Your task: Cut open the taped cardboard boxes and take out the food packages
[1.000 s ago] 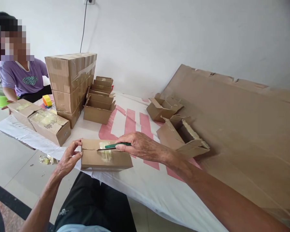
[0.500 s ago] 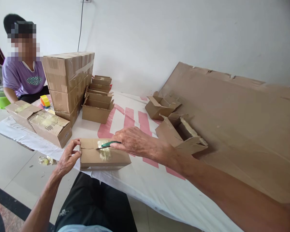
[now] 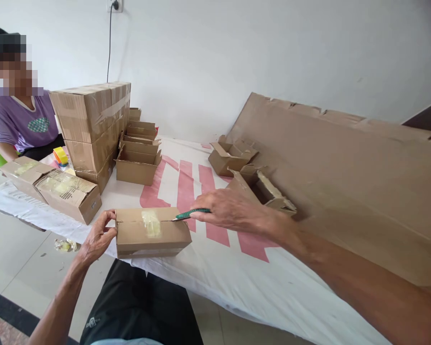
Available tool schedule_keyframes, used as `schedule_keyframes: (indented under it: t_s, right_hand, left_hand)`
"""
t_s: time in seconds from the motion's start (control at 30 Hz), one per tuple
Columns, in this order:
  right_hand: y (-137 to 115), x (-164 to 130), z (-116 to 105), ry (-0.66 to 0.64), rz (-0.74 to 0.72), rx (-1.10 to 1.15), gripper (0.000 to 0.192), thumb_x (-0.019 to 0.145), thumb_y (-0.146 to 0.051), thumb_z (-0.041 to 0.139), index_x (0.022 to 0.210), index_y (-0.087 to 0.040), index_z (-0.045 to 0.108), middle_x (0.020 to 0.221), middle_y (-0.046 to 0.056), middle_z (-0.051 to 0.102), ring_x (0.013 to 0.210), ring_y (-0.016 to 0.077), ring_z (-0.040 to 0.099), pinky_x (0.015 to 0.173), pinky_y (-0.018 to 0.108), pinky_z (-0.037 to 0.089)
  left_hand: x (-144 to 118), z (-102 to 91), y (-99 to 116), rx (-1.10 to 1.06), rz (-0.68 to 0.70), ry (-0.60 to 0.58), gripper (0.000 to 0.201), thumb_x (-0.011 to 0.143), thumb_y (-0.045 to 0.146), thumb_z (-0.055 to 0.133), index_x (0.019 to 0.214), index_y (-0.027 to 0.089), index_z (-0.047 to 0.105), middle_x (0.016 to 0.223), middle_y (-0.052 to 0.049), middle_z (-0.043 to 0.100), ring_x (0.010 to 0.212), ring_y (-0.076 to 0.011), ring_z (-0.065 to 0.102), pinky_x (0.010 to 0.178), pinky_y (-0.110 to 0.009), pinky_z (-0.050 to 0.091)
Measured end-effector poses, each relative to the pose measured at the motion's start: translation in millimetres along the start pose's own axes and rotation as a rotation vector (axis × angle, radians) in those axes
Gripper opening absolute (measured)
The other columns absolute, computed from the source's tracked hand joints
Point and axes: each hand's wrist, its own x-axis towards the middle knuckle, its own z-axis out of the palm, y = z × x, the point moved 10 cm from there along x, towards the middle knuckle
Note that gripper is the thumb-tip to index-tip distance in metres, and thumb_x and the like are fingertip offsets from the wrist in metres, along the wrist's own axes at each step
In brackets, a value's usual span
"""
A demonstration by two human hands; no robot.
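Currently, step in hand: slitting the tape seam on a small brown corrugated cardboard box [image 3: 149,232], judging by the blade set at its right top edge.
Box location: near edge of the bench [image 3: 215,278], which is draped in white cloth with pink stripes.
Left hand [image 3: 95,239]: fingers [image 3: 106,218] spread and pressed against the box's left end, bracing it; nothing gripped.
Right hand [image 3: 230,211]: fingers pinched closed on a slim green-handled utility knife [image 3: 190,213], tip touching the box seam.
Box surface: matte, creased flaps, a glossy yellowed tape patch [image 3: 151,223] across the middle.
Next move, as judged: a shallow, steady stroke along the seam, with the box kept from sliding.
Nearby: open empty cartons [image 3: 138,160], a taped carton stack [image 3: 91,127], a large flat cardboard sheet [image 3: 345,167], a seated person in a purple shirt [image 3: 17,124].
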Motion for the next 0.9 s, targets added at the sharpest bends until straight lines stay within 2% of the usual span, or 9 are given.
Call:
schedule_keyframes:
  t_s: [0.07,0.17,0.23,0.33,0.43,0.5,0.67,0.8,0.9]
  right_hand:
    - [20,-15,-5,-0.055,0.029,0.06,0.045,0.094,-0.068,0.062,0.088,-0.029,0.081,0.073,0.001,0.072,0.064,0.0197,0.058,0.064,0.034,0.039]
    - [67,-53,8,0.069,0.227,0.141,0.051,0.1,-0.066,0.051,0.114,-0.026,0.079,0.082,0.003,0.073,0.067,0.0217,0.06,0.062,0.035,0.044]
    - [99,-89,51,0.091,0.396,0.206,0.051,0.095,-0.067,0.053,0.111,-0.024,0.076,0.077,0.003,0.07,0.061,0.0225,0.059,0.055,0.035,0.044]
    - [120,-135,114,0.183,0.423,0.162,0.042,0.088,-0.064,0.061,0.098,-0.025,0.073,0.091,0.009,0.074,0.086,0.0313,0.07,0.074,0.043,0.055]
    - [125,-155,144,0.251,0.408,0.122,0.038,0.09,-0.06,0.061,0.101,-0.026,0.074,0.099,0.011,0.075,0.1,0.0352,0.07,0.09,0.05,0.056]
    - [119,-150,139,0.287,0.408,0.167,0.04,0.091,-0.059,0.06,0.105,-0.025,0.075,0.103,0.013,0.074,0.104,0.0359,0.07,0.094,0.052,0.056]
    - [63,-101,77,0.424,0.243,0.367,0.044,0.1,-0.059,0.058,0.125,-0.026,0.072,0.13,0.013,0.071,0.124,0.0328,0.066,0.106,0.05,0.054]
    - [-1,-55,69,0.215,-0.055,0.347,0.068,0.092,-0.07,0.071,0.145,-0.028,0.067,0.162,0.013,0.056,0.152,0.0365,0.047,0.126,0.056,0.039]
    - [-13,-34,90,0.015,-0.111,0.262,0.094,0.083,-0.08,0.076,0.158,-0.027,0.057,0.174,0.013,0.041,0.163,0.0406,0.031,0.132,0.061,0.028]
  left_hand:
    - [0,2.1,4,-0.031,-0.002,-0.015,0.017,0.083,0.029,0.067,0.097,0.023,0.06,0.146,-0.01,0.064,0.127,-0.0281,0.063,0.094,-0.031,0.055]
    - [1,6.3,10,-0.041,-0.006,-0.054,0.016,0.083,0.029,0.069,0.097,0.023,0.066,0.152,-0.009,0.061,0.134,-0.0308,0.062,0.097,-0.033,0.056]
    - [1,6.9,12,-0.025,-0.013,-0.075,0.019,0.083,0.03,0.071,0.1,0.023,0.07,0.155,-0.009,0.06,0.14,-0.033,0.058,0.1,-0.035,0.057]
    - [2,4.3,12,0.027,-0.032,-0.109,0.027,0.084,0.036,0.077,0.109,0.026,0.076,0.159,-0.009,0.058,0.144,-0.0357,0.056,0.102,-0.037,0.057]
    - [2,4.3,12,0.119,-0.053,-0.194,0.051,0.082,0.044,0.085,0.13,0.03,0.073,0.16,-0.01,0.058,0.144,-0.0382,0.057,0.105,-0.042,0.056]
    - [1,4.7,10,0.162,-0.071,-0.251,0.074,0.076,0.048,0.091,0.143,0.032,0.066,0.161,-0.012,0.057,0.145,-0.0409,0.055,0.108,-0.047,0.054]
    - [3,3.9,7,0.224,-0.082,-0.305,0.105,0.064,0.05,0.1,0.156,0.034,0.053,0.163,-0.015,0.054,0.15,-0.0449,0.05,0.112,-0.052,0.05]
    - [4,4.5,16,0.248,-0.042,-0.308,0.122,0.061,0.049,0.103,0.166,0.037,0.042,0.175,-0.015,0.039,0.157,-0.0467,0.041,0.114,-0.052,0.051]
    - [5,7.1,22,0.302,-0.037,-0.328,0.138,0.054,0.054,0.105,0.171,0.034,0.034,0.177,-0.017,0.034,0.157,-0.0494,0.041,0.116,-0.054,0.052]
